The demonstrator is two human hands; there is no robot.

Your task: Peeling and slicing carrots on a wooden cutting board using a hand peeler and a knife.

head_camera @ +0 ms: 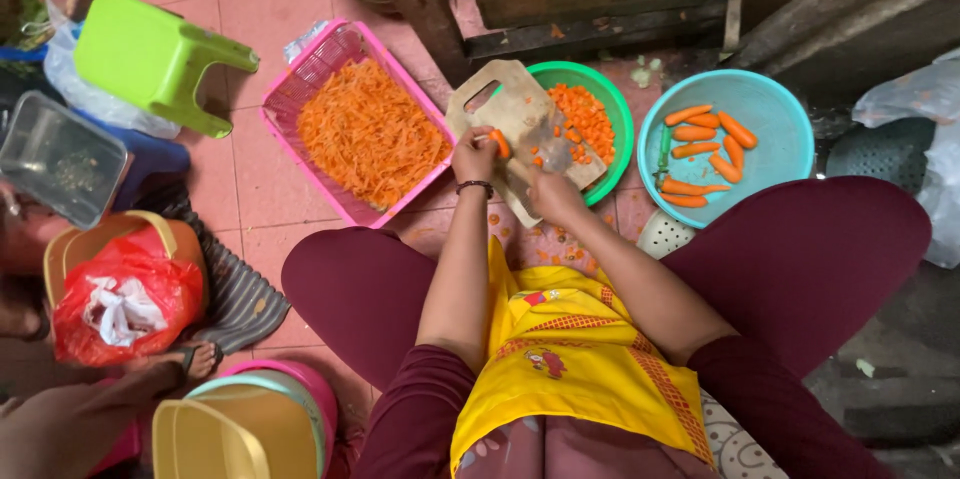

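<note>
At twelve o'clock over my lap, my left hand (474,155) pinches a carrot piece (500,144) on the wooden cutting board (512,109); my right hand (553,194) clenches a knife (535,159), green bowl (612,104) beyond

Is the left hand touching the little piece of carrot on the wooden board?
Touching. The head view shows the left hand with its fingertips pinching the carrot piece against the cutting board; there is no gap between them.
</note>
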